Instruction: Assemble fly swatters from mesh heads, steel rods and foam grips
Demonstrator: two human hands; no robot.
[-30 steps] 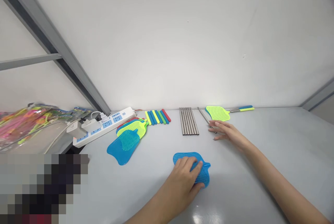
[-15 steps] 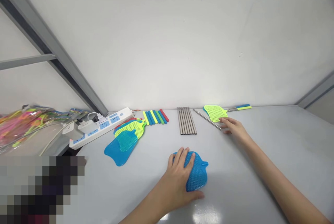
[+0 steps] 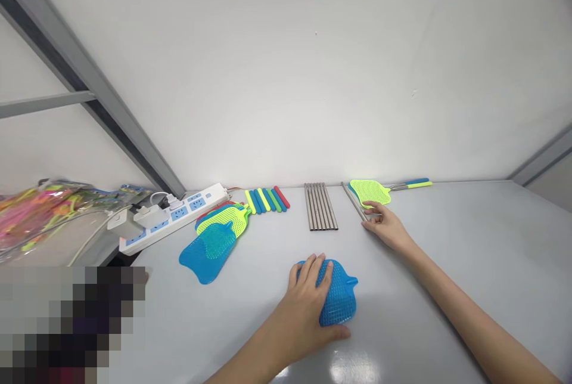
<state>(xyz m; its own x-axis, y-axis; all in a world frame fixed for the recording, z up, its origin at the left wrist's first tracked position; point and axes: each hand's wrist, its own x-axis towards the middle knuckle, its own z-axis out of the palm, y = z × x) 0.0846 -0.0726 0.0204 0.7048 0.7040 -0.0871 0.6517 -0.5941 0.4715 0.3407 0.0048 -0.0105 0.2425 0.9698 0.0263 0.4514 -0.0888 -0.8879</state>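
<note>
A blue fly swatter head (image 3: 338, 294) lies flat on the table, its stub pointing right. My left hand (image 3: 306, 303) rests over its left part, fingers stretched out and thumb apart at the near edge. Further back, my right hand (image 3: 385, 226) pinches the near end of a single metal rod (image 3: 354, 199) between thumb and fingers. The rod's far end points toward the wall. Just beside it lies a yellow-green swatter (image 3: 369, 191) with a handle (image 3: 420, 184), over a blue one. A row of several metal rods (image 3: 320, 208) sits to the left.
Several coloured handle grips (image 3: 268, 199) are lined up near the wall. Left of them overlap loose swatter heads, a blue one (image 3: 205, 256) on top of a yellow-green one (image 3: 239, 217). A white power strip (image 3: 179, 217) with plugs and bagged items (image 3: 40, 211) stand at the left.
My right hand has moved left and closed on the near end of the single rod, which has turned to lie closer alongside the yellow-green swatter. My left hand stays on the blue head.
</note>
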